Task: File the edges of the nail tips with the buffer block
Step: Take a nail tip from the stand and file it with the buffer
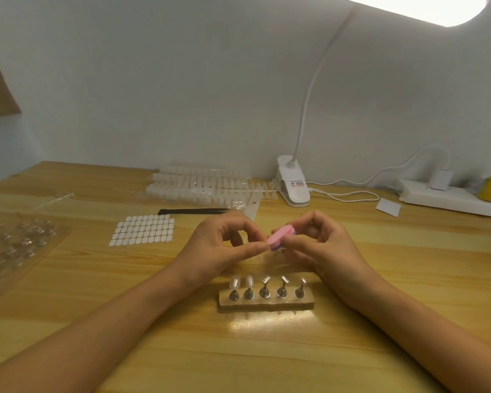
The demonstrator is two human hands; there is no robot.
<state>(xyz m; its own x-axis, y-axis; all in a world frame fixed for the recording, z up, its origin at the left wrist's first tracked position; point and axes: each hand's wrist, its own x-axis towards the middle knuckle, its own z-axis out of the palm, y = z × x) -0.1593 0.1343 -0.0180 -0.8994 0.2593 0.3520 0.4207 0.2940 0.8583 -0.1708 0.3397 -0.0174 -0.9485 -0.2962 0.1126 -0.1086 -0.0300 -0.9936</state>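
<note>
A pink buffer block (279, 236) with a purple underside is held above the wooden table, pinched by the fingers of my right hand (321, 245). My left hand (224, 245) faces it, thumb and forefinger pinched together right at the block's near end; whatever they hold is too small to make out. Below the hands stands a wooden holder (266, 303) with several metal stands. Clear nail tips (241, 281) sit on the two leftmost stands; the others carry only small pads.
A sheet of white adhesive tabs (143, 230) and black tweezers (193, 211) lie behind the left hand. Bags of nail tips (201, 184), a clip lamp (292, 185), a power strip (448, 195) and a clear plastic tray (14, 245) ring the table.
</note>
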